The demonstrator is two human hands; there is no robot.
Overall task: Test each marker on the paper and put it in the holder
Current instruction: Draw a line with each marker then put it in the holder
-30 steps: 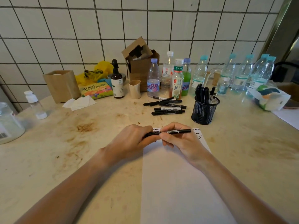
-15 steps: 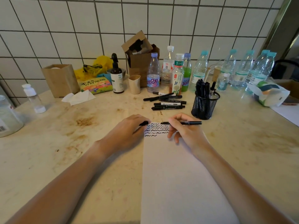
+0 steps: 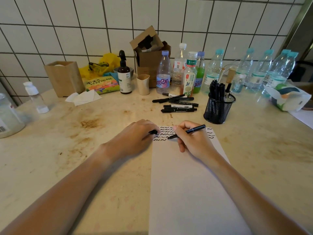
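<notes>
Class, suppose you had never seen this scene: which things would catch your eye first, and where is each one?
First, the right hand at the centre, holding an uncapped marker with its tip on the white paper, beside rows of black squiggles; the left hand holds a small black piece, probably the cap. Behind, loose markers lie left of the black mesh holder, already holding several. A row of plastic bottles lines the tiled wall.

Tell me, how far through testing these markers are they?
Partly through. Done: several markers stand in the mesh holder, and rows of squiggles cover the top of the paper. In hand: the right hand holds an uncapped marker with its tip at the paper; the left hand holds its cap. Left: a pile of capped markers lies on the counter.
</notes>
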